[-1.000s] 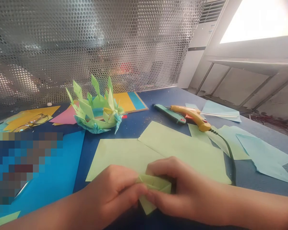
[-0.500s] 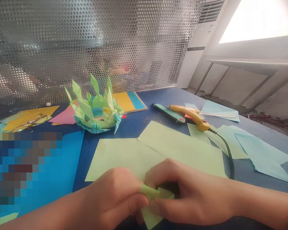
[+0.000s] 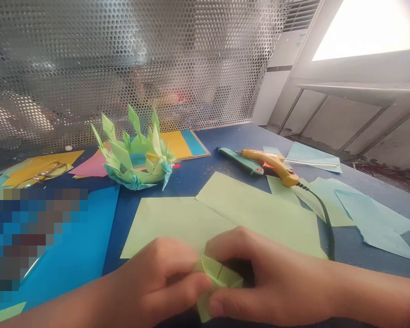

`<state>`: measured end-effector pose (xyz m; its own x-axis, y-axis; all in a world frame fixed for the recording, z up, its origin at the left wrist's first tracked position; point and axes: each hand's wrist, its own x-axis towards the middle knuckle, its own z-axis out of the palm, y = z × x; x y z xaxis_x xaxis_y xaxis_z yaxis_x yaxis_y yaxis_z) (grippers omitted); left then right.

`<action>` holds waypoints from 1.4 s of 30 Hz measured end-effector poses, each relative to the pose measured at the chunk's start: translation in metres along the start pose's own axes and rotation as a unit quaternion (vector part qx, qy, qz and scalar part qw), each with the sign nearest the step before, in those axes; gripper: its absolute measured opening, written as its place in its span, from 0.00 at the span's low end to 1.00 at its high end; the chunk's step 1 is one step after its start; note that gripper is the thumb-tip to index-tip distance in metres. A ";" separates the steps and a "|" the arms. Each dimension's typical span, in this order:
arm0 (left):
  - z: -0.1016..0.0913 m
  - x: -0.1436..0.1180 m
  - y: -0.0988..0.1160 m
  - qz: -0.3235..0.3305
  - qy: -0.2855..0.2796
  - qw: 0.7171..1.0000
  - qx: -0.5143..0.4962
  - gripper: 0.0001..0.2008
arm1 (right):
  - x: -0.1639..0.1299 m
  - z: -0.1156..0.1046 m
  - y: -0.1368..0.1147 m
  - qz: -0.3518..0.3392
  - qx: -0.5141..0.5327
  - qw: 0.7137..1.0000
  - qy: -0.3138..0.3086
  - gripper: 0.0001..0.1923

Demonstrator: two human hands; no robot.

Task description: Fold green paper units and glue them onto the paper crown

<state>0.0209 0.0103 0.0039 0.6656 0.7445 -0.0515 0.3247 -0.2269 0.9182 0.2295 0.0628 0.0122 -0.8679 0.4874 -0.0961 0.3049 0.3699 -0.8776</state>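
Between my two hands is a small piece of folded light green paper (image 3: 222, 275), its creased flaps partly spread. My left hand (image 3: 171, 278) pinches its left side, thumb on the near face. From the other side my right hand (image 3: 256, 278) grips it with thumb and curled fingers; some fingertips are hidden behind the paper. Just beyond the hands lie two flat light green sheets (image 3: 177, 221), overlapping. Farther off to the left stands a folded paper crown (image 3: 136, 159) with pointed green pieces above a blue-green base.
A yellow glue gun (image 3: 269, 161) with a dark cord rests beside a green box cutter (image 3: 239, 160). Pale blue sheets (image 3: 379, 218) lie at right. Glasses (image 3: 49, 172) sit on yellow paper at left, near a large blue sheet (image 3: 85, 232). A perforated metal screen (image 3: 123, 64) borders the back.
The folded green paper has turned slightly in my fingers, and its flaps now show spread apart. My right thumb has shifted a little left and down. The other table items stay put.
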 end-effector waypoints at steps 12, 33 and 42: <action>0.003 -0.002 -0.002 0.015 0.016 1.000 0.003 0.13 | -0.002 0.001 -0.001 -0.015 -0.011 1.000 0.016 0.25; 0.010 -0.003 -0.007 -0.040 0.082 0.992 0.088 0.18 | -0.003 0.009 0.000 0.033 0.011 0.999 0.037 0.19; 0.008 -0.001 0.000 -0.069 0.228 0.971 0.029 0.13 | 0.001 0.005 -0.004 0.100 0.104 0.989 0.026 0.12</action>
<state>0.0252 0.0048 0.0007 0.2503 0.9679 0.0203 0.4359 -0.1314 0.8904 0.2252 0.0580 0.0129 -0.7758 0.5762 -0.2571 0.3757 0.0944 -0.9219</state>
